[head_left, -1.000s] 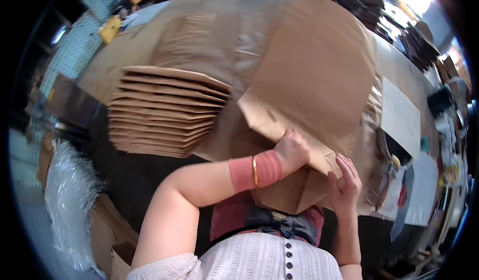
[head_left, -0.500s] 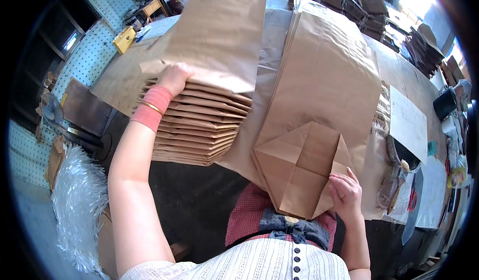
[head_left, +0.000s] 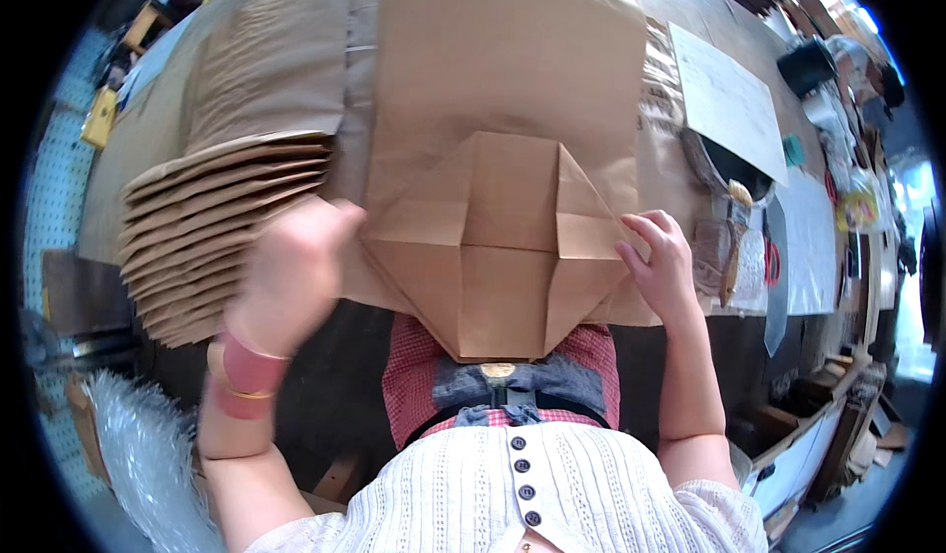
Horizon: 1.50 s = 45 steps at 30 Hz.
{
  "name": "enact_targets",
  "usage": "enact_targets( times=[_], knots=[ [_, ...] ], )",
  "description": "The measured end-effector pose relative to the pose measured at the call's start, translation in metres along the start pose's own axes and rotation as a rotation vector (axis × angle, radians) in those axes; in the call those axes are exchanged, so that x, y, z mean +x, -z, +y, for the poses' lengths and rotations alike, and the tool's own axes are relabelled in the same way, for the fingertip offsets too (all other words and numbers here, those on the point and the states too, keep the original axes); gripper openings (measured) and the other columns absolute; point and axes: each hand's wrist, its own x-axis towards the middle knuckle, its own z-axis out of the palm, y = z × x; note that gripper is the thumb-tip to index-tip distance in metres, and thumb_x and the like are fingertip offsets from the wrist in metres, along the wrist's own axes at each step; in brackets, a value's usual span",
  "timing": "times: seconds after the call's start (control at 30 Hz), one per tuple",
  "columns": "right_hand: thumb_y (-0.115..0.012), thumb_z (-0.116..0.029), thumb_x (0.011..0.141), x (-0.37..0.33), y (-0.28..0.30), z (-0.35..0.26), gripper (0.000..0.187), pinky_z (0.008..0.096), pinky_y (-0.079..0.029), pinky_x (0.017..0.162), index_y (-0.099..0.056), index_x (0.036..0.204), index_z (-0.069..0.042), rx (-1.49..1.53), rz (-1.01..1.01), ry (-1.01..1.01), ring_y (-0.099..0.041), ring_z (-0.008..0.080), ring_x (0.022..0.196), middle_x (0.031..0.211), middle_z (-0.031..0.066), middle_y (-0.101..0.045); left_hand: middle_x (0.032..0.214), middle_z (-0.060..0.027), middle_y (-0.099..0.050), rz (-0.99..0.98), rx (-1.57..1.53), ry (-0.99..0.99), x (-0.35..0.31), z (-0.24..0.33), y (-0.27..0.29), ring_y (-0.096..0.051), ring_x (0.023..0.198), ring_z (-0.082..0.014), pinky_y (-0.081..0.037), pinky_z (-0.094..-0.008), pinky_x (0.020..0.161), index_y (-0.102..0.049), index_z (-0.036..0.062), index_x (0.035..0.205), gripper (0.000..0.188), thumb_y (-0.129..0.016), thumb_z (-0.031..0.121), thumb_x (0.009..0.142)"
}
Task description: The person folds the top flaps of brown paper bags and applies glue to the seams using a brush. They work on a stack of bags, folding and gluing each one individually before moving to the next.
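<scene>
A brown paper bag [head_left: 508,220] lies before me on a pile of flat paper bags [head_left: 503,45], its bottom end opened out into a creased, many-sided shape. My right hand [head_left: 658,262] has thumb and fingers closed on the bag's right corner. My left hand [head_left: 301,267] hovers between that bag's left corner and a fanned stack of folded paper bags [head_left: 197,228]. It is smeared by motion, so its fingers do not show clearly; no bag is seen in it.
Right of the pile, a white board [head_left: 727,95] partly covers a dark basin [head_left: 734,169]. Beside it are a brush [head_left: 734,247], red-handled scissors [head_left: 772,262] and a long blade-like strip [head_left: 777,277]. A bundle of clear plastic strands [head_left: 143,454] stands low at left.
My view has swung from the left stack to the bag in front. My left hand has left the stack's top bag, which now lies flatter, and moved toward the opened bag.
</scene>
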Motion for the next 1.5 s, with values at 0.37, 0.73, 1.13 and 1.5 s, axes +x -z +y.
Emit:
enact_targets(
  times=[0.37, 0.73, 1.13, 1.5],
  knots=[
    [-0.077, -0.016, 0.071, 0.077, -0.038, 0.002, 0.034, 0.0401, -0.049, 0.084, -0.063, 0.097, -0.001, -0.006, -0.385, -0.091, -0.061, 0.0331, 0.096, 0.096, 0.0151, -0.064, 0.082, -0.0183, -0.067, -0.357, -0.315, 0.302, 0.110, -0.034, -0.116, -0.065, 0.079, -0.0328, -0.051, -0.0392, 0.071, -0.065, -0.0012, 0.084, 0.034, -0.083, 0.018, 0.063],
    [-0.059, -0.018, 0.078, 0.036, -0.038, -0.012, 0.027, 0.0404, -0.045, 0.095, -0.062, 0.102, -0.005, -0.497, -0.365, 0.435, -0.058, 0.0250, 0.108, 0.105, 0.0075, -0.064, 0.123, -0.0222, -0.058, -0.104, 0.582, -0.007, 0.047, 0.029, -0.129, -0.047, 0.126, -0.0347, -0.035, -0.0418, 0.110, -0.057, -0.0087, 0.117, 0.045, -0.055, 0.008, 0.076],
    [-0.074, -0.052, 0.072, -0.021, -0.065, -0.013, 0.105, 0.0445, -0.019, 0.118, -0.026, 0.146, 0.006, -0.159, -0.169, 0.116, -0.025, 0.0354, 0.143, 0.152, 0.0232, -0.028, 0.156, -0.0228, -0.016, -0.193, -0.002, 0.142, 0.001, 0.015, -0.143, -0.015, 0.145, -0.0372, -0.015, -0.0466, 0.118, -0.015, -0.0055, 0.149, 0.107, -0.068, 0.053, 0.077],
    [-0.062, -0.002, 0.086, 0.027, -0.062, 0.026, 0.019, 0.0325, -0.050, 0.084, -0.066, 0.104, 0.001, 0.564, 0.039, -0.107, -0.063, 0.0229, 0.098, 0.108, 0.0117, -0.067, 0.104, -0.0171, -0.067, 0.317, -0.372, 0.110, 0.070, 0.031, -0.127, -0.066, 0.095, -0.0300, -0.052, -0.0360, 0.084, -0.060, 0.0008, 0.115, 0.050, -0.081, 0.018, 0.073]
  ],
)
